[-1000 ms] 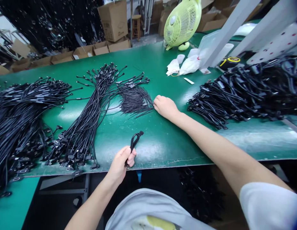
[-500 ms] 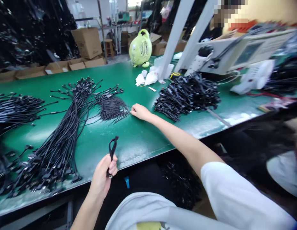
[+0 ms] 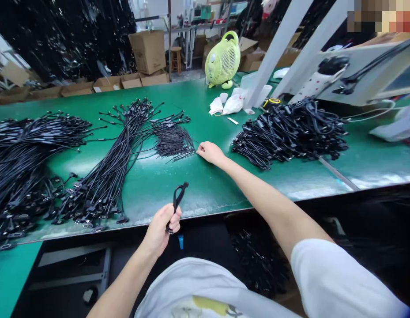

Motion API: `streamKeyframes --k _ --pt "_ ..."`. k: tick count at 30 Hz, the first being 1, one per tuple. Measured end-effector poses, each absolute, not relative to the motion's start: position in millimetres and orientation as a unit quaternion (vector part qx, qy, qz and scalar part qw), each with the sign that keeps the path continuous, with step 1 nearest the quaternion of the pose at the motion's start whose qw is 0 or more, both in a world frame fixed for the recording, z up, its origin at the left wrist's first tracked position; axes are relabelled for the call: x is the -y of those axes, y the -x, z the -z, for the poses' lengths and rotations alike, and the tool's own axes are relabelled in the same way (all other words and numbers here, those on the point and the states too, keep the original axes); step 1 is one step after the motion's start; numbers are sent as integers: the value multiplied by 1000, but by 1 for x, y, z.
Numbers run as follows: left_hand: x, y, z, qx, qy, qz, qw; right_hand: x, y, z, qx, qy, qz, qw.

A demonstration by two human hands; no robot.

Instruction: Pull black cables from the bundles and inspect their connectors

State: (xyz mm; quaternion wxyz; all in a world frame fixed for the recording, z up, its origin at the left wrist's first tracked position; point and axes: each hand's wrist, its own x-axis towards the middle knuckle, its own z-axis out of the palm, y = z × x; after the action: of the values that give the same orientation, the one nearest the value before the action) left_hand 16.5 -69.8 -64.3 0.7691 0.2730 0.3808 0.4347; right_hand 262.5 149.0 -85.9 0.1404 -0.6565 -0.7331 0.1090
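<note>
My left hand is closed around a folded black cable, held upright just off the near edge of the green table. My right hand reaches across the table, its fingers pinched at the tip of a small fan of thin black ties. Beside the ties lies a long bundle of black cables with connectors at its near end.
A big heap of black cables covers the table's left end and another pile lies to the right. A green fan, white bags, slanted white posts and a test device stand at the back. Cardboard boxes sit behind.
The view swung right and then partly back to the left. Both hands keep their places: the left still grips the folded cable, the right stays at the ties.
</note>
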Motion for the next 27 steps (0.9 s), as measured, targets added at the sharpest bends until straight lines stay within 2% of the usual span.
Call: streamKeyframes --k 20,27 --pt "75 -13 64 -386 -276 -456 753 -142 -241 84 684 706 -120 143" --pt "75 -6 64 -379 -264 -470 752 -83 -247 66 685 683 -174 186"
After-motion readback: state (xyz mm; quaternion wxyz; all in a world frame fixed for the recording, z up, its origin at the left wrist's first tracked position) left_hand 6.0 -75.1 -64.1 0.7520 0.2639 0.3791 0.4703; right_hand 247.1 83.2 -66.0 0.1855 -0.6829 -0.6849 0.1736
